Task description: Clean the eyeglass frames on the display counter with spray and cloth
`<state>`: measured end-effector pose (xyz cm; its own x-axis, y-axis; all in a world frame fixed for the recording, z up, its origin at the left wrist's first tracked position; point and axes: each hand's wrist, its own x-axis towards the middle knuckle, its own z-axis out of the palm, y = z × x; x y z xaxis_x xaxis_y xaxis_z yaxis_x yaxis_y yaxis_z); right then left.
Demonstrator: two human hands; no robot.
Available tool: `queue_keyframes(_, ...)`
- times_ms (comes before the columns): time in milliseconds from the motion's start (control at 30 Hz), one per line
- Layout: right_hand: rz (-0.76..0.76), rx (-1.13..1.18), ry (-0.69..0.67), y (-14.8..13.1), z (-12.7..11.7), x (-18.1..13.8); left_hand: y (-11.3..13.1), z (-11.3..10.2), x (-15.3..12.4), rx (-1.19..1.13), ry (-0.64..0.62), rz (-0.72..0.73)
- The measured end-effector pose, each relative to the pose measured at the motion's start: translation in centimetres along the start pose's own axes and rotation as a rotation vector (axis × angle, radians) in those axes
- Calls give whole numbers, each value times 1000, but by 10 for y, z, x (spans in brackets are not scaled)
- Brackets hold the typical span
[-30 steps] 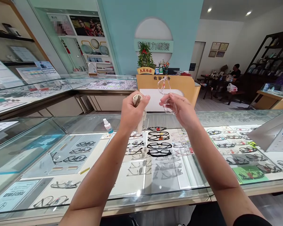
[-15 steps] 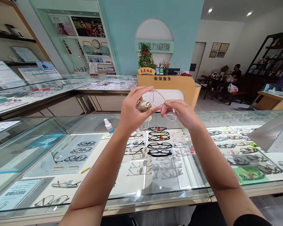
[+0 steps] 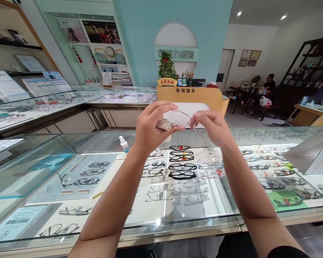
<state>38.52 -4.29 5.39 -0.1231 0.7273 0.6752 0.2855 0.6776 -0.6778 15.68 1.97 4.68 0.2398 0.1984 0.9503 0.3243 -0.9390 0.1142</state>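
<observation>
Both hands are raised above a glass display counter [image 3: 161, 222]. A pair of clear-framed glasses [image 3: 181, 117] is held between them. My left hand [image 3: 150, 129] pinches one lens with thumb and fingers and also holds a beige cleaning cloth [image 3: 163, 125] against it. My right hand [image 3: 212, 127] grips the other end of the frame with pinched fingers. Rows of black and pale glasses frames [image 3: 182, 165] lie inside the counter directly below the hands.
A small white spray bottle [image 3: 123, 144] stands on the counter glass left of my left hand. More glass cases run along the left. A yellow cashier desk [image 3: 192, 96] with a plant stands beyond. A seated person [image 3: 269, 83] is at a table far right.
The hands came together: my left hand brought the cloth onto the glasses, and the frame turned from upright in my right hand to level between both hands.
</observation>
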Motion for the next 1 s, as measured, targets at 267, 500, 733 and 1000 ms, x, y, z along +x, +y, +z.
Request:
queue_keyframes(267, -350, -389, 298, 8, -3, 0, -4, -3, -4, 48, 358, -129)
queue_keyframes(500, -314, -441, 369, 11, 4, 1, 0, 2, -5, 23, 349, -193)
queue_keyframes(733, -241, -378, 340, 10, 2, 1, -2, 5, -6, -41, 320, -249)
queue_keyframes(1000, -140, -328, 351, 10, -2, 3, -5, 11, -9, -100, 343, -302)
